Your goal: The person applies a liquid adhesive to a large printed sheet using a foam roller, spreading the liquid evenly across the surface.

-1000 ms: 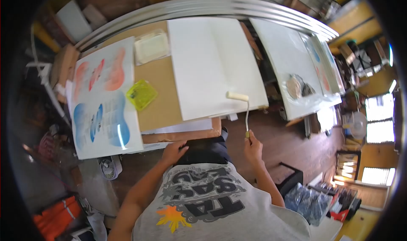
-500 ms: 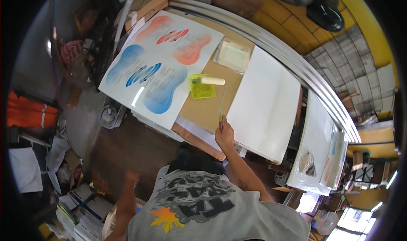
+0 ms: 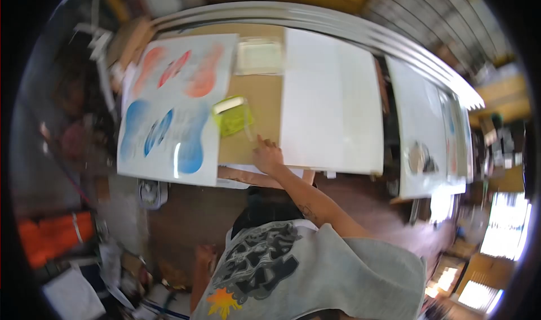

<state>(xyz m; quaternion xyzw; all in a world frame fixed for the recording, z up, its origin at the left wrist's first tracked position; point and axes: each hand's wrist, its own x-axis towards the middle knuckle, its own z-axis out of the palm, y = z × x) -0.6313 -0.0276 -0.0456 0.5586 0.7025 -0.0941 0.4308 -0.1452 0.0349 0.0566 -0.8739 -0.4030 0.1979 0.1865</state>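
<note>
Grey T-shirt (image 3: 349,263). Black block-letter print (image 3: 256,263) toward its 9 o'clock side; orange-yellow starburst (image 3: 224,301) at the print's 7 o'clock. Right hand (image 3: 268,156) bare.

Brown worktable (image 3: 253,103) with a printed sheet (image 3: 169,111), a white panel (image 3: 332,100), a clear tray (image 3: 259,55), a yellow-green tray (image 3: 233,117)

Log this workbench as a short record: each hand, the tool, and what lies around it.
right hand: grips the paint roller by its handle
roller: head on the yellow-green tray
left hand: low beside the body, blurred, grip unclear
left of tray: printed sheet, blue and red shapes
right of tray: white board
beyond tray: clear container
underneath: brown board
</note>
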